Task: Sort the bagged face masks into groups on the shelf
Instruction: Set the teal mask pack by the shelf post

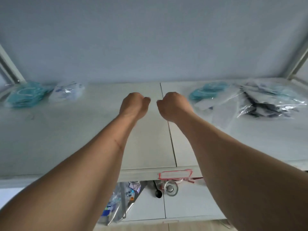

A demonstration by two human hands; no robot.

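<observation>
I am holding both arms out over the middle of the white shelf (66, 139), my left hand (133, 104) and right hand (173, 105) curled into loose fists side by side, close but not touching, and gripping nothing. They are hovering near the seam (168, 127) that runs front to back between the two shelf panels.

The bagged masks are lying well apart from my hands, in groups at either end. At the far left a stack of teal masks (25, 95) is sitting just beside a bag of white masks (68, 91). At the far right another teal bag (206, 91) is lying against a loose heap of clear bags (266, 100) holding what look like black and white masks, though the blur is making them hard to tell apart.

On the shelf's front edge a red-bordered label (175, 175) is showing, and below it a lower shelf (191, 204) is carrying some packets (118, 200).
</observation>
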